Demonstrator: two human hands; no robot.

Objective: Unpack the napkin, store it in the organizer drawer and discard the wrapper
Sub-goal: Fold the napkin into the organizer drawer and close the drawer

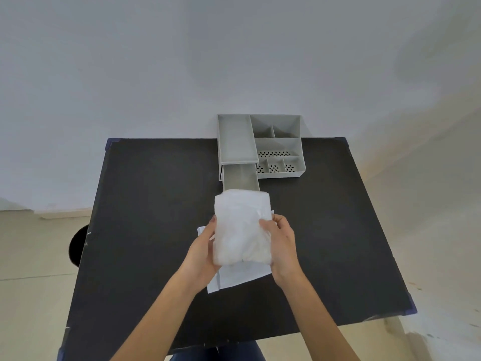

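Your left hand (pixel 205 246) and right hand (pixel 282 246) both grip the napkin (pixel 242 227), fingers curled on its sides. Open drawer (pixel 240 178) at 12 o'clock, wrapper (pixel 242 277) underneath.

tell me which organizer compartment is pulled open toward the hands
The drawer under the long left tray, slid out toward the napkin; the other compartments are fixed open-top bins.

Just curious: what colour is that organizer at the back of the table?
Light grey organizer, seen in the head view.
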